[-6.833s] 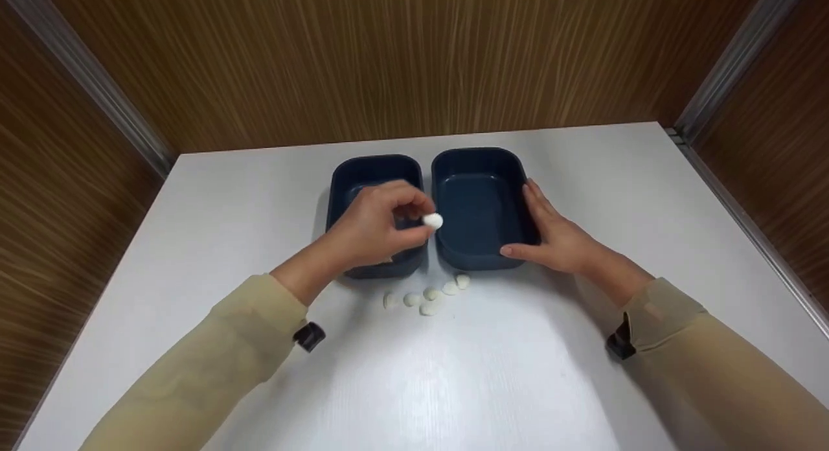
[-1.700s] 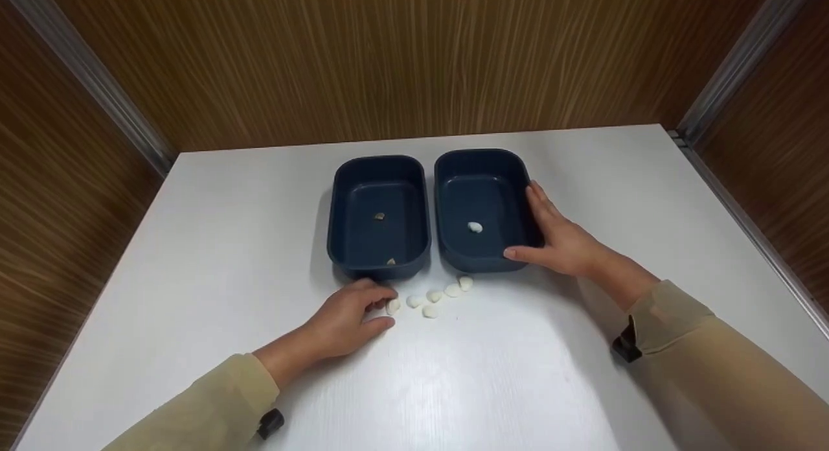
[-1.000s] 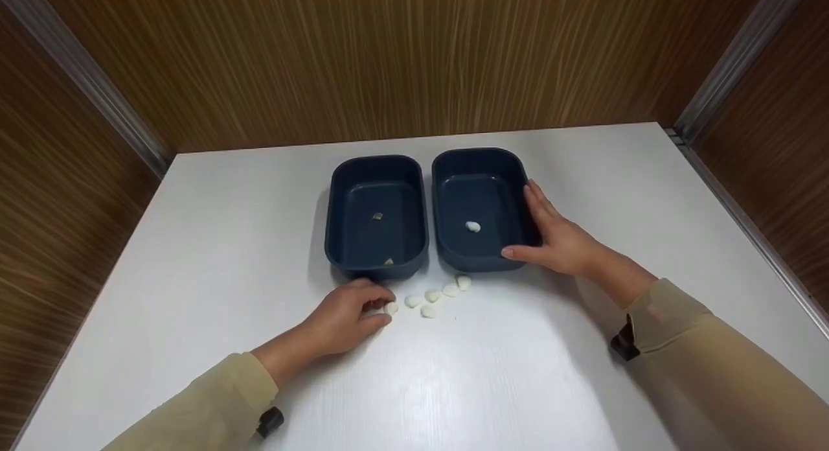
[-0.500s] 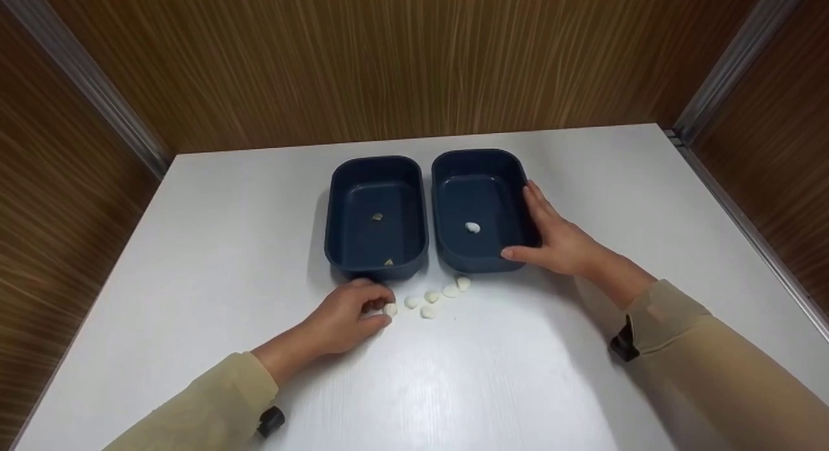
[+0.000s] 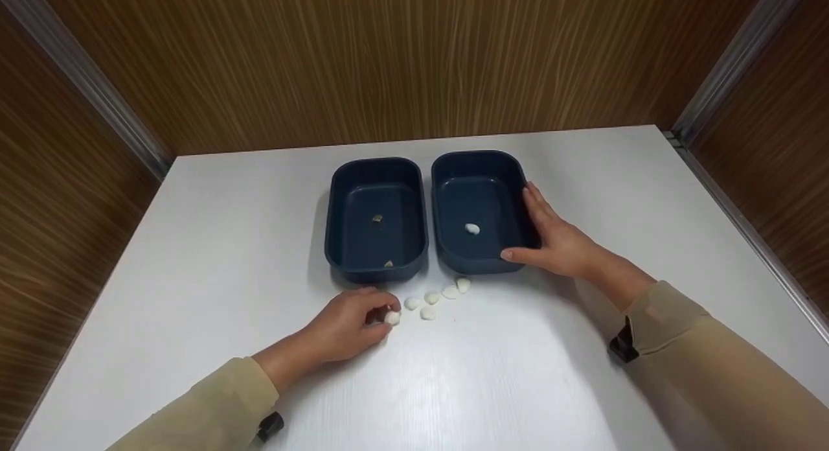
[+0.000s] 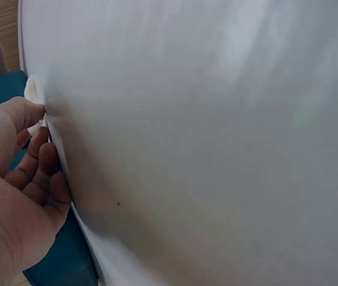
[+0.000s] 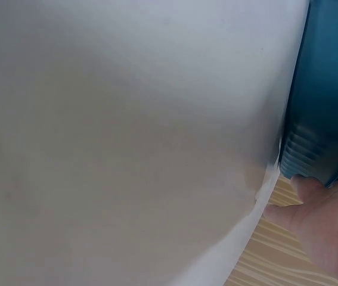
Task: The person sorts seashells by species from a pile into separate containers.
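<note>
My left hand [image 5: 353, 324] pinches a small white shell [image 5: 392, 317] between thumb and fingertips, low over the white table and in front of the left blue bin [image 5: 375, 274]. In the left wrist view, the shell [image 6: 36, 127] is partly hidden by the thumb and fingers. Against the outer side of the right blue bin [image 5: 482, 264] rests my right hand [image 5: 562, 243], its fingers straight along the wall and the thumb at the front corner. Inside that bin is one white shell [image 5: 472, 229]. Two small brownish pieces [image 5: 377, 218] lie in the left bin.
Several more white shells [image 5: 432, 297] are scattered on the table [image 5: 453, 380] between the bins and me, just right of my left hand. Behind the table rises a wood-grain panel [image 5: 414, 62]; side panels with metal strips [image 5: 725, 72] flank it.
Earlier my left hand held a white shell above the bins; one now lies in the right bin. That hand came down to another shell and has just shifted slightly nearer me. The right hand stays put.
</note>
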Tool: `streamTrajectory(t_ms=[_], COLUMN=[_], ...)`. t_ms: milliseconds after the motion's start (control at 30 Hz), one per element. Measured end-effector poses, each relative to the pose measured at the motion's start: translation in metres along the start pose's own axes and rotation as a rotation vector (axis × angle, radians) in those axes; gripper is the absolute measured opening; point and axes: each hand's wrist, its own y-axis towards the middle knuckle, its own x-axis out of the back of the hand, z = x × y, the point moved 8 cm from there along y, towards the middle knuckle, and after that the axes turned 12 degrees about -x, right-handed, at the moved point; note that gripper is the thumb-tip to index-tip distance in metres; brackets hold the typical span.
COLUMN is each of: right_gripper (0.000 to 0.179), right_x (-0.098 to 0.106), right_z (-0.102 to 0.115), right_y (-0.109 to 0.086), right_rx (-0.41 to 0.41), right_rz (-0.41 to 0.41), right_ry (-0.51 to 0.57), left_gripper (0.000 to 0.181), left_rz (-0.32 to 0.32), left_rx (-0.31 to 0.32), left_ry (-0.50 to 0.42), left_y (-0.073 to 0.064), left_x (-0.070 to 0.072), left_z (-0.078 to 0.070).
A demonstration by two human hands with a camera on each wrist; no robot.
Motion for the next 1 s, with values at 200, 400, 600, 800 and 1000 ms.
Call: streamTrajectory(t_ms=[200,400,600,800,1000], right_gripper=[0.12,0.12,0.121,0.122,0.123], right_x=[0.0,0.0,0.0,0.0,0.0], right_z=[0.001,0.001,0.0,-0.001,-0.001], right_y=[-0.001,-0.001,0.0,0.001,0.001], right_rx=[0.007,-0.004,-0.009,-0.019,-0.025], right_rz=[-0.008,-0.002,-0.002,0.006,0.014], right_ry=[-0.007,-0.014,-0.009,-0.01,-0.017], left_gripper=[0.022,0.022,0.021,0.018,0.02], left_rz=[0.039,0.09,0.136,0.185,0.201], left_rx=[-0.01,-0.009,0.026,0.064,0.016], left_ry=[0.024,0.004,-0.012,0.014,0.045], left_y=[0.003,0.008,0.009,0.009,0.012], left_x=[-0.001,0.001,0.002,0.003,0.01], left_z=[-0.002,-0.006,-0.005,-0.005,-0.02])
